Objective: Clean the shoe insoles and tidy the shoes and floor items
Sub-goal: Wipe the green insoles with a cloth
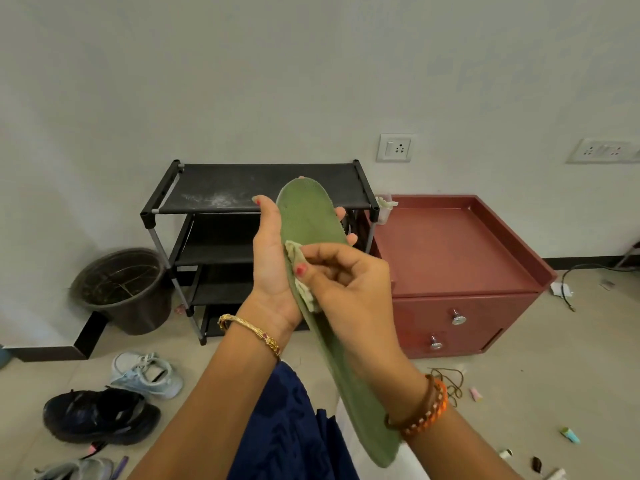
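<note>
your left hand [273, 258] holds the green insole [311, 216] up in front of you, toe end high, its grip wrapped round the insole with fingertips showing past the far edge. your right hand [346, 271] has its grip pinched on a pale cloth [299, 268], pressing it against the insole's middle. behind stands a black rack [263, 183], with a dark pot [124, 289] to its left and a red cabinet [460, 258] to its right. on the floor [519, 393] at lower left lie a white shoe [145, 374] and a black shoe [100, 415], near each other.
</note>
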